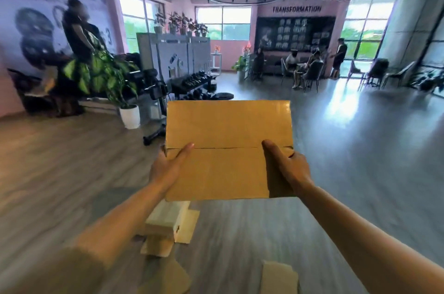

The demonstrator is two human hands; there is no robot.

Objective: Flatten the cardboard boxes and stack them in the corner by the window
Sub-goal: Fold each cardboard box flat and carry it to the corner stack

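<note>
Cardboard box, brown, rectangular, closed flaps (228,147): your left hand (165,168) and right hand (290,166) grip opposite sides, thumbs on smooth top.

bright daylight from windows (222,22) | floor (343,106) glare | edges blurred, fisheye-warped

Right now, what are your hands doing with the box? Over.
Left hand and right hand grip cardboard box, held up. More cardboard on floor below. Over.

Open floor (336,149) ahead and right, potted plant (115,82) left, cardboard pieces (168,224) underfoot
</note>
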